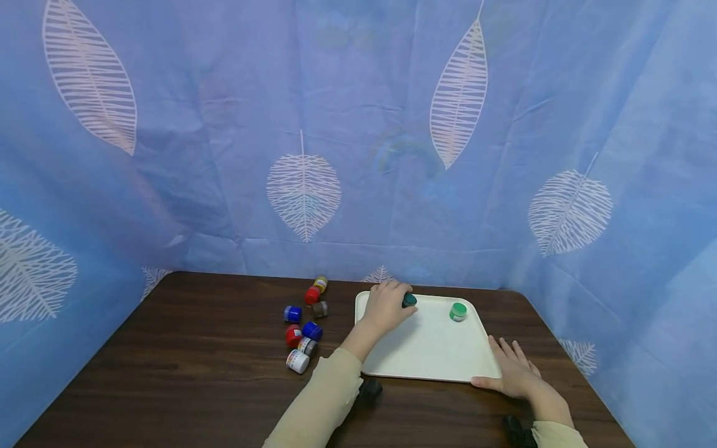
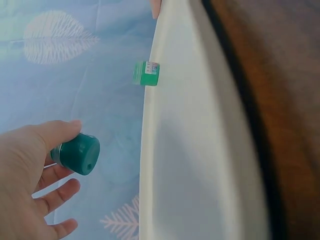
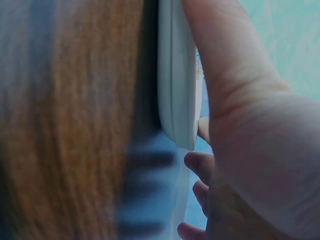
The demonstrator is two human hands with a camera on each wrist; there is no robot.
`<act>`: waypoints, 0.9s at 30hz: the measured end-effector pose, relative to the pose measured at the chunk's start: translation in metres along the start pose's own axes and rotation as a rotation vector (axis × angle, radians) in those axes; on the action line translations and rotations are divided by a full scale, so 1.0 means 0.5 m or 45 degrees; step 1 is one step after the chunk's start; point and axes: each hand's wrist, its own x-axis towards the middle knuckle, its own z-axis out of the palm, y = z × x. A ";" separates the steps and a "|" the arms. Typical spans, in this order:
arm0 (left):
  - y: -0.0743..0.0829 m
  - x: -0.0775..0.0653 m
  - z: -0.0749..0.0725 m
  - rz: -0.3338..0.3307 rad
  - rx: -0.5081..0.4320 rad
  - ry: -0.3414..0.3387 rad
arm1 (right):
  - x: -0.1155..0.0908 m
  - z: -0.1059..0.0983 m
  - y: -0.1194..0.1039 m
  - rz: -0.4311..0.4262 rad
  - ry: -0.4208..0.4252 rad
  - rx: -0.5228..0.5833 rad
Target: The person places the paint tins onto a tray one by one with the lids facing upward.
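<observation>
My left hand (image 1: pixel 385 306) pinches a dark green paint jar (image 2: pixel 82 154) between thumb and fingers, above the far left part of a white tray (image 1: pixel 420 348). In the left wrist view the jar is tilted and apart from the tray, with the other fingers spread loose. A lighter green paint jar (image 1: pixel 458 312) stands on the tray's far right part. At the tray's near right corner, my right hand (image 1: pixel 516 373) rests with fingers spread, the thumb by the front edge and the fingers along the right side. The right wrist view shows its thumb close against the tray's rim (image 3: pixel 180 75).
Left of the tray, several paint jars lie in a loose group on the dark wooden table (image 1: pixel 185 354): among them a white jar (image 1: pixel 298 361), a blue jar (image 1: pixel 292 314) and a yellow jar (image 1: pixel 321 284). A blue leaf-patterned cloth (image 1: pixel 358 124) hangs behind the table.
</observation>
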 end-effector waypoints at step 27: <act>0.061 0.090 0.098 -0.120 0.033 -0.344 | -0.004 -0.003 -0.006 0.005 0.004 -0.001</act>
